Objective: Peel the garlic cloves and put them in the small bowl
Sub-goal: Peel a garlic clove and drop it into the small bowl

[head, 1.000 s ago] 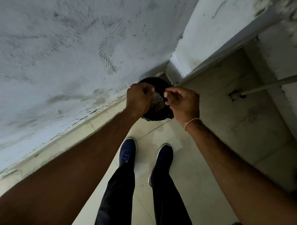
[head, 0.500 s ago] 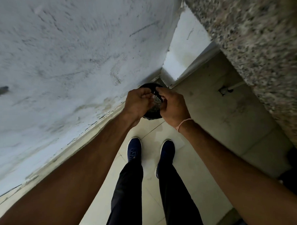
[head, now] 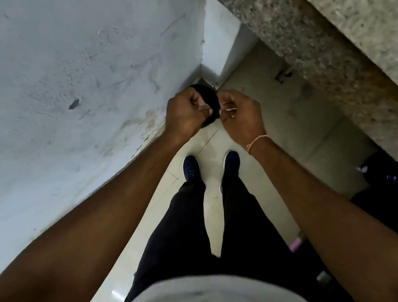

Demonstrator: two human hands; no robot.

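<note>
One wall (head: 81, 100) fills the left, one granite tabletop (head: 334, 54) edge runs across the upper right, and a tiled floor (head: 275, 113) lies below with two shoes on it. One dark bin (head: 209, 98) sits in the corner, directly under the hands. Two hands are raised over it, close together but apart. The left hand (head: 186, 113) is curled, pinching a pale, papery bit of garlic (head: 204, 107) at its fingertips. The right hand (head: 240, 117) is curled too; whether it holds skin I cannot tell. No bowl shows.

The clove should be light, small and firm, its skin thin, brittle and apt to cling. Best pinched at the ends, with the skin picked loose from the root tip.
</note>
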